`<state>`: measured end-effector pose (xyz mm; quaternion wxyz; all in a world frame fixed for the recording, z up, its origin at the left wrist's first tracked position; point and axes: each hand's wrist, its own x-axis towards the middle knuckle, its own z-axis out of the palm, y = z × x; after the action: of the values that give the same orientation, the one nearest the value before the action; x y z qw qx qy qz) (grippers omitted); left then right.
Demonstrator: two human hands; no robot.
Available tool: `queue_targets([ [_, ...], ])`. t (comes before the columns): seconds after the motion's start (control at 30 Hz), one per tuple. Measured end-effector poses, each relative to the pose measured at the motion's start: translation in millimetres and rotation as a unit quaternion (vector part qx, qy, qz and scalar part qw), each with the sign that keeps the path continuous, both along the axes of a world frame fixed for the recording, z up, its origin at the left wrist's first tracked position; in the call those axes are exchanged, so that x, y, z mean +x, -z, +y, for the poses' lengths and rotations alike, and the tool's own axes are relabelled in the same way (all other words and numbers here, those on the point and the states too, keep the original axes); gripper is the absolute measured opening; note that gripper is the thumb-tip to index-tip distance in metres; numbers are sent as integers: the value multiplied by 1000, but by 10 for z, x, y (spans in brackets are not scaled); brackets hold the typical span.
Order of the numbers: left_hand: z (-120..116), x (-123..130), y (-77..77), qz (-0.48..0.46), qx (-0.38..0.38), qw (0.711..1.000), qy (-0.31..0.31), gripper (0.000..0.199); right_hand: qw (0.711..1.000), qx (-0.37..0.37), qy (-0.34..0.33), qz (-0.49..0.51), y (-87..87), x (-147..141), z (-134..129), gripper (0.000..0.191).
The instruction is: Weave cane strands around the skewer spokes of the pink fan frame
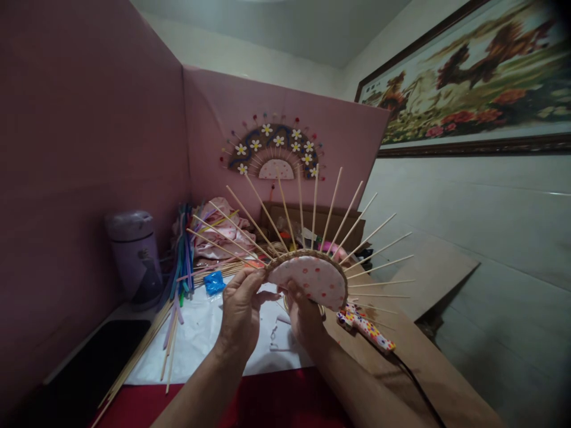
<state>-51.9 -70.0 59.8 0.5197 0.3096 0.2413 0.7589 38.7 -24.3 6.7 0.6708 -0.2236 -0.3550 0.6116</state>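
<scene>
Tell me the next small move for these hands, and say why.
Perhaps check that the leftmost stick sits firmly: the left hand's fingertips are at that end of the half-round piece, while the right hand holds its lower edge, seemingly steadying it.

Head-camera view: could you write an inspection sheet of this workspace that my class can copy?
Surface: white sheet, red cloth nearer the wearer, brown board at right.
Job's things: dotted half-disc, thin sticks fanning from its curved edge.
Clutter: loose sticks, blue packet, crumpled dotted cloth, purple flask.
Hands: left hand holds the half-disc's left edge; right hand grips its lower side.
Cables: black cord from the flower-patterned tool; far end out of view.
Surroundings: pink panels, flower-decorated arch, framed horse picture.
</scene>
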Motion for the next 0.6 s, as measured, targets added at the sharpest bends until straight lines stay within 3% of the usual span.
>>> queue_targets([
  [0.17, 24, -8, 7, -23, -12, 999, 25, 6, 1000, -17, -5, 5, 13, -2, 11, 17],
  [0.33, 37, -19, 19, -39, -17, 999, 32, 5, 999, -30, -27, 8, -9, -1, 20, 24],
  [0.6, 61, -47, 19, -57, -34, 997, 40, 7, 999, -43, 0, -14, 50, -9, 55, 19],
])
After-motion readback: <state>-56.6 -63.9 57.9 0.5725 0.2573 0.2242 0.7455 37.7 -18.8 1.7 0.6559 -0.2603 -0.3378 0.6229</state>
